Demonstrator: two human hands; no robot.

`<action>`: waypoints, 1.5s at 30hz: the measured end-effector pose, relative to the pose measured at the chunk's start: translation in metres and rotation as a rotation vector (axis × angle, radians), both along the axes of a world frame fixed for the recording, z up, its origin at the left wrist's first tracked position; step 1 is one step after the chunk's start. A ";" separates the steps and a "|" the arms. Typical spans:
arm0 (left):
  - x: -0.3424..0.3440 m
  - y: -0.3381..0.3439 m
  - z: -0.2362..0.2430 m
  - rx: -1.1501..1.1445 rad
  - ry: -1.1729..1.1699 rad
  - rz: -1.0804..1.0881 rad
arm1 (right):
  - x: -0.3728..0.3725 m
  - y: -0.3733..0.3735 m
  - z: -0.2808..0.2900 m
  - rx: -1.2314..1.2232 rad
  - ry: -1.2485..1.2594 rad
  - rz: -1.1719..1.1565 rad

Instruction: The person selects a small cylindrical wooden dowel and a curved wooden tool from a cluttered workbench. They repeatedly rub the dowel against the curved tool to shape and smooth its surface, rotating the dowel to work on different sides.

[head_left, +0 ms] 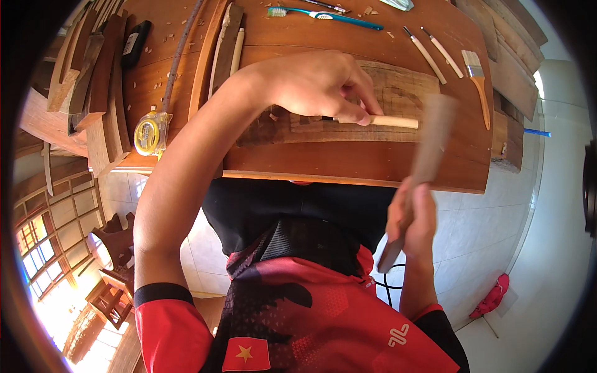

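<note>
My left hand (320, 84) is closed on a carving chisel (395, 122) with a pale wooden handle. The chisel lies low over a flat brown board (407, 84), its handle end toward the right and its dark metal part partly hidden by my fingers. Whether its tip touches the wood I cannot tell. In front of the table edge, my right hand (415, 214) grips a thick wooden stick (432, 140), smeared by motion. The stick's upper end stands just right of the chisel's handle end, seemingly a small gap apart.
Two slim pale-handled tools (426, 56) and a paintbrush (477, 81) lie at the right. A teal toothbrush (329, 16) is at the back. A yellow tape measure (149, 133) sits at the left, near stacked wood strips (102, 81). Shavings dot the wooden table (348, 165).
</note>
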State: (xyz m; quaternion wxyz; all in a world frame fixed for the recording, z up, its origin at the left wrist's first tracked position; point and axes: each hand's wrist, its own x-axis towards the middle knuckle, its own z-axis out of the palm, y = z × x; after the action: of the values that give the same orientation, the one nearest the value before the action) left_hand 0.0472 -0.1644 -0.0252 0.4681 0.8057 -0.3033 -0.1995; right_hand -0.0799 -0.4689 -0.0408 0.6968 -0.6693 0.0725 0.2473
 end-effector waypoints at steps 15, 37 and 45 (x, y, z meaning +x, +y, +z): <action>-0.007 -0.002 0.002 -0.010 -0.052 0.042 | -0.005 0.001 0.002 0.028 -0.052 -0.074; -0.011 -0.014 0.001 0.011 -0.042 0.061 | 0.033 0.010 0.032 -0.252 -0.303 -0.140; -0.052 0.014 0.007 0.192 -0.479 0.307 | 0.101 0.020 0.030 -0.392 -0.820 0.291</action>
State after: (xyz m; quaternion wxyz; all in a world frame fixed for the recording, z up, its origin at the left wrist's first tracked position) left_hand -0.0044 -0.1508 -0.0183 0.3295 0.9068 -0.2597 0.0416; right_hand 0.0214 -0.4491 -0.0106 0.4866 -0.8338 -0.2578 0.0394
